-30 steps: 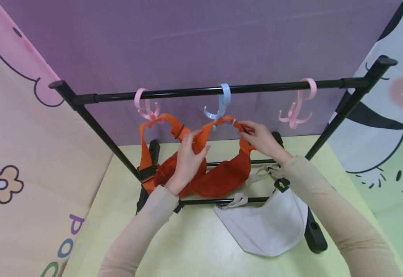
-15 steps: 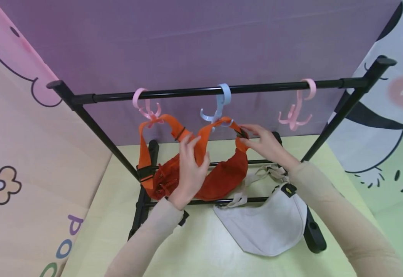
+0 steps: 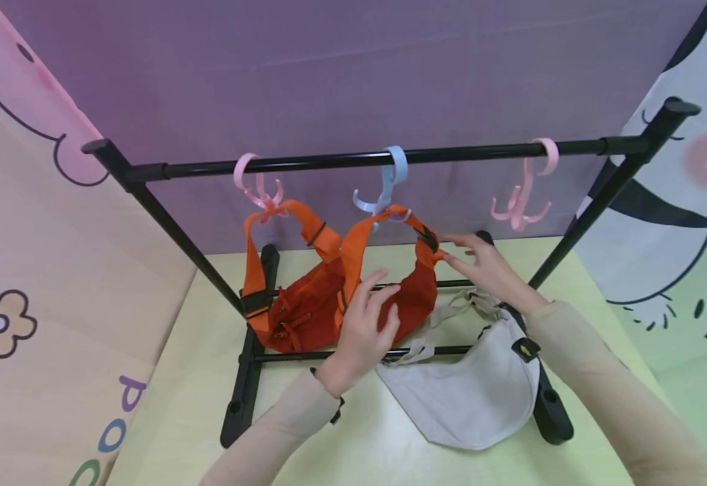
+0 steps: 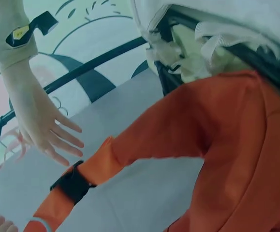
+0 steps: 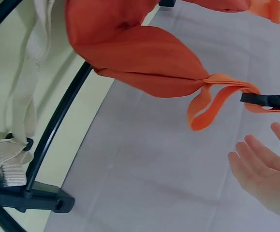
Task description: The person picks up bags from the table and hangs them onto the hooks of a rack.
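An orange-red waist bag (image 3: 310,304) hangs from the rack. One loop of its orange strap (image 3: 254,253) lies over the left pink hook (image 3: 263,199), and another passes over the blue hook (image 3: 383,192). My left hand (image 3: 362,334) is in front of the bag, fingers loosely bent, holding nothing. Beside the black buckle (image 3: 427,238) my right hand (image 3: 483,266) has its fingers spread, thumb tip right at the strap. In the right wrist view this hand (image 5: 268,169) appears just apart from the buckle, with nothing in it.
The black rack's top bar (image 3: 329,160) also carries a right pink hook (image 3: 518,199) with nothing on it. A pale grey waist bag (image 3: 468,398) lies at the rack's lower right, its cream strap (image 3: 450,310) over the lower bars. Printed cloth walls surround the table (image 3: 329,445).
My left hand has left the strap, moving right and down across the bag. My right hand has drawn back rightward from the buckle and spread its fingers. The bag stays hanging.
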`<act>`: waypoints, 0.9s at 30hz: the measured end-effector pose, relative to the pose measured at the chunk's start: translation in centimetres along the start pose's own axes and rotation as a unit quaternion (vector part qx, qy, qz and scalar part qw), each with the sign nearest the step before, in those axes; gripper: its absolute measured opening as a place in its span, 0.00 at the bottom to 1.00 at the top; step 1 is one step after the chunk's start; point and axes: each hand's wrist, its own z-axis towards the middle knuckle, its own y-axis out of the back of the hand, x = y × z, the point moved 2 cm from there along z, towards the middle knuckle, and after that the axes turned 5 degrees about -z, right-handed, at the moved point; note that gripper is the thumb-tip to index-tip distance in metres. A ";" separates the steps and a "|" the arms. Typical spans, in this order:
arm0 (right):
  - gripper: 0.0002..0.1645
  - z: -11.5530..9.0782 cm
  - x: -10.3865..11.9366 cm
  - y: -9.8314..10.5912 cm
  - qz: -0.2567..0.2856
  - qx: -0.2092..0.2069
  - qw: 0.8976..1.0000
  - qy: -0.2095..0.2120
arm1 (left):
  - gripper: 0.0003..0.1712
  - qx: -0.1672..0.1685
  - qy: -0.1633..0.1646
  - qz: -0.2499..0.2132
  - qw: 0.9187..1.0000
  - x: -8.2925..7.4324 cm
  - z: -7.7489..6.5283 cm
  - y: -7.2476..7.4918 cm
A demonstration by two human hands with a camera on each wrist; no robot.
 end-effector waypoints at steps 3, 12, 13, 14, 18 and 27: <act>0.27 -0.3 -0.6 -0.1 -0.011 0.012 1.000 -0.008 | 0.17 0.028 0.011 0.001 1.000 -0.2 -0.5 -0.6; 0.26 -1.2 -3.3 -0.9 -0.027 0.037 0.998 -0.040 | 0.15 0.127 0.082 0.005 0.989 -0.1 -2.9 -2.6; 0.26 -1.3 -3.7 -1.0 -0.030 0.043 0.998 -0.046 | 0.15 0.136 0.091 0.004 0.987 0.0 -3.2 -2.8; 0.26 -1.3 -4.0 -1.0 -0.033 0.048 0.997 -0.050 | 0.15 0.147 0.101 0.004 0.984 0.1 -3.5 -3.0; 0.25 -1.6 -5.1 -1.3 -0.044 0.068 0.995 -0.058 | 0.15 0.194 0.142 0.002 0.971 0.4 -4.4 -3.8; 0.22 -1.8 -7.3 -2.4 -0.040 0.089 0.992 -0.075 | 0.15 0.279 0.214 0.003 0.936 1.2 -6.3 -5.4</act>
